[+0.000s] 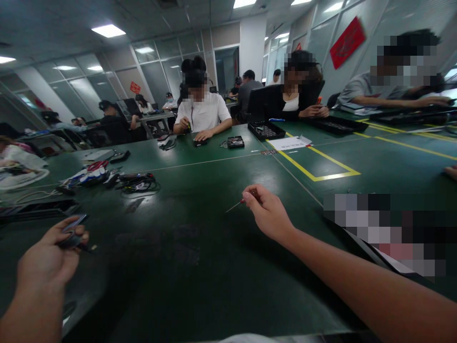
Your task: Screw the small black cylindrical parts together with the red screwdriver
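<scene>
In the head view, the right hand (268, 212) pinches one thin tool (242, 201) over the green table (150, 286), its long axis slanting leftward and slightly nearer, toward the well-separated left hand (48, 257). The left fingers curl around one dark object (69, 240), possibly two pieces; blur hides which.

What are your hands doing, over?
Left grip on dark thing, kind unclear. Right grip on thin tool, shaft pointing left. Cables lie farther off.

Office-type workshop: green worktop (200, 205), yellow tape markings (337, 176), seated people (203, 112), glass partitions (180, 45), ceiling light panels (108, 31).
</scene>
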{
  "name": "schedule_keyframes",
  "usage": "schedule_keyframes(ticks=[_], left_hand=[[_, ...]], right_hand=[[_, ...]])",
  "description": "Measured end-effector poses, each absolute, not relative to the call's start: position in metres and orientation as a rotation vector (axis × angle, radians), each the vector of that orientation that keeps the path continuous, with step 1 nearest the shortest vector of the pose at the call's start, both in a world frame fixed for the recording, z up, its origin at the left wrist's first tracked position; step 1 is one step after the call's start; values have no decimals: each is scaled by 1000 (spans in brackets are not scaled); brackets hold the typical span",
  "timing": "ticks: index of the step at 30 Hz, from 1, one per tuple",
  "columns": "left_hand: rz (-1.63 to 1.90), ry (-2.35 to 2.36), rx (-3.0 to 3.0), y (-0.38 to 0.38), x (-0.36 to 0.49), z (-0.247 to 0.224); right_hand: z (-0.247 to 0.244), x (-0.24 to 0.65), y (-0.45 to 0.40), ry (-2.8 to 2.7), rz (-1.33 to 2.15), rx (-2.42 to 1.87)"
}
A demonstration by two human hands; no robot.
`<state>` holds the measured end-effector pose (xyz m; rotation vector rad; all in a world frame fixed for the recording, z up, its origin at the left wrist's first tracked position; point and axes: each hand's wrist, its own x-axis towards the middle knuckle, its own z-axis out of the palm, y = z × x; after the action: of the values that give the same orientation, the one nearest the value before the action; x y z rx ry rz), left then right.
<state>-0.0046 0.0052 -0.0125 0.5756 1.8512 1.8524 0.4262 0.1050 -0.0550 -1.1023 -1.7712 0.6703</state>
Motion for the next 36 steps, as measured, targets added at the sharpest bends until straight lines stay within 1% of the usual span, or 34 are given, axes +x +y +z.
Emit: schedule_keyframes(ticks=[4,9,13,17,21,24,27,31,36], left_hand=[[1823,1620,645,35,38,-3],[1561,1404,930,72,94,0],[1297,1388,1314,99,142,-15],[1069,1479,1654,121,187,-44],[1063,1421,1756,130,216,-73],[1055,1364,1968,128,220,-86],[1036,1346,2166,125,217,-91],[1060,1418,2121,124,215,-91],[1043,1385,2162,125,215,-91]], right_hand=[[-54,427,104,-1760,649,-1116],[-55,428,106,-1720,610,-1114],[-57,430,109,-1674,605,-1141],[-57,432,109,-1670,608,-1142],[-55,433,108,-1692,607,-1160],[-56,434,108,-1675,599,-1163],[-60,433,110,-1610,653,-1084],[-65,433,114,-1545,715,-1054],[-65,433,114,-1576,725,-1090]])
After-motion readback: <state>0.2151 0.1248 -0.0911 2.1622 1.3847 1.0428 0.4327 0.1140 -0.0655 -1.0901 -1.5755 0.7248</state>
